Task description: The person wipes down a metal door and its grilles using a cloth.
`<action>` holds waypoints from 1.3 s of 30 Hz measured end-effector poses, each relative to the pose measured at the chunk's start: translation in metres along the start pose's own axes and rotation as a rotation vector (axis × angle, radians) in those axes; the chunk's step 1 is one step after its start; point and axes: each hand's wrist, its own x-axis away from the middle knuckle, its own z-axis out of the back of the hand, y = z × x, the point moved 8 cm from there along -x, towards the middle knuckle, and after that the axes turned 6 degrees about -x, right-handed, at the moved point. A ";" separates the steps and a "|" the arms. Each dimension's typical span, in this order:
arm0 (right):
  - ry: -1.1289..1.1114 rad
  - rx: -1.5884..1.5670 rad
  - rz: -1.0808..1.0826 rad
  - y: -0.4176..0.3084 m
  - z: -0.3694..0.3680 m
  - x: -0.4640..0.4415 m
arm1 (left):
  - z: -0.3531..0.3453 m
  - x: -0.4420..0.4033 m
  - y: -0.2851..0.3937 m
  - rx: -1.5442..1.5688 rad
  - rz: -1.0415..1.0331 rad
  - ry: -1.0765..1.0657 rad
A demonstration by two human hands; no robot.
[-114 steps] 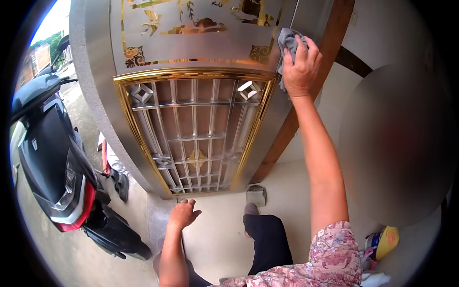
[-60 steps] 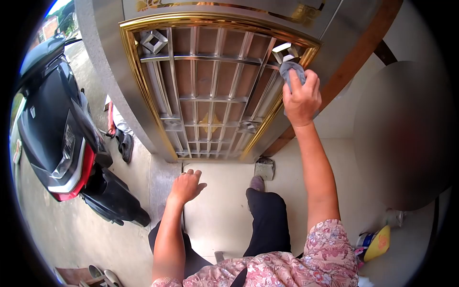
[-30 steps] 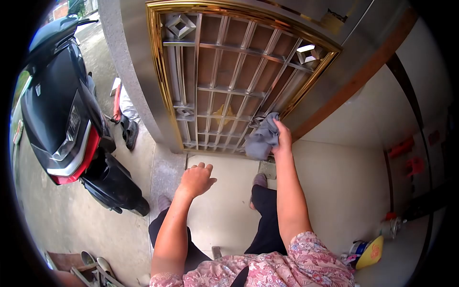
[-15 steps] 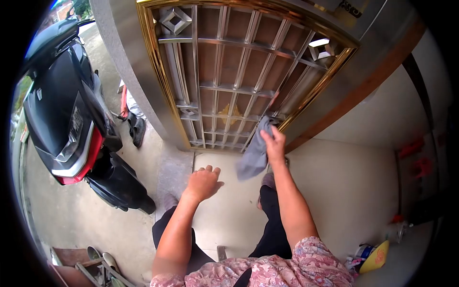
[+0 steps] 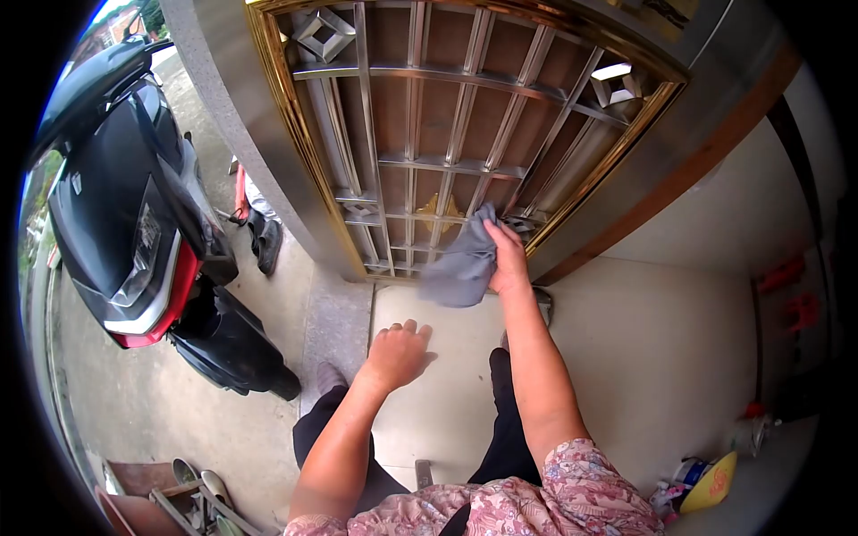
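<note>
A grey cloth (image 5: 462,265) hangs from my right hand (image 5: 507,255), its lower end blurred by motion. Behind it stands a metal door (image 5: 456,165) with silver bars inside a gold-coloured frame (image 5: 299,134). The cloth covers part of the lower right of the barred panel; whether it touches the bars I cannot tell. Lower and to the left, my left hand (image 5: 399,354) is held over the pale floor, fingers apart, with nothing in it.
A black and red scooter (image 5: 134,223) stands at the left, beyond the grey door post (image 5: 241,134). Black shoes (image 5: 265,241) lie near that post. At the lower left are a wooden stool frame (image 5: 192,505) and slippers; a yellow object (image 5: 712,482) lies at the lower right.
From high on the door's right side, my right hand has come down with the cloth to the lower panel. The view has tilted down. My left hand has shifted slightly right.
</note>
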 end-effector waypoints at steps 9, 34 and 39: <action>0.181 1.682 0.454 -0.039 -0.047 0.039 | -0.003 -0.001 -0.003 0.010 0.019 -0.011; -0.066 0.724 0.808 -0.104 -0.125 0.066 | 0.007 0.002 -0.003 0.006 -0.001 0.004; 0.005 1.047 0.814 -0.093 -0.146 0.048 | 0.010 0.004 -0.006 0.022 0.008 0.012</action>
